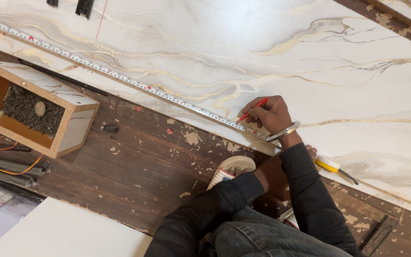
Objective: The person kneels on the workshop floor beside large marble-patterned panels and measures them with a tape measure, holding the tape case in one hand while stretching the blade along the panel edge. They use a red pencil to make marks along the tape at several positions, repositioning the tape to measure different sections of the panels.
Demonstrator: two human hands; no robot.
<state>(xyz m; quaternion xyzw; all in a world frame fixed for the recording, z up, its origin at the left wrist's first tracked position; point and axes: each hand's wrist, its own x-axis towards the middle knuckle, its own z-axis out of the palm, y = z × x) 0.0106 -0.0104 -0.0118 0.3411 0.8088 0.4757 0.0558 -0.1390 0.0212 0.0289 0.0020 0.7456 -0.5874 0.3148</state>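
Right hand point(271, 114) bent at wrist, fingers pinching red pencil point(252, 110), tip at tape measure point(120, 76) along near edge of marble-patterned panel point(262, 43), left hand point(310, 153) mostly hidden behind right forearm, grip unclear, yellow tape case point(328, 164) just beside, open wooden box point(34, 107) toward left on dark floorboards point(139, 166).

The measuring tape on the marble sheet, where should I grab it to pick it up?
Probably the yellow tape case, from above, pinching its two flat sides. The measuring tape blade lies thin and flat on the marble sheet, hard to pinch.
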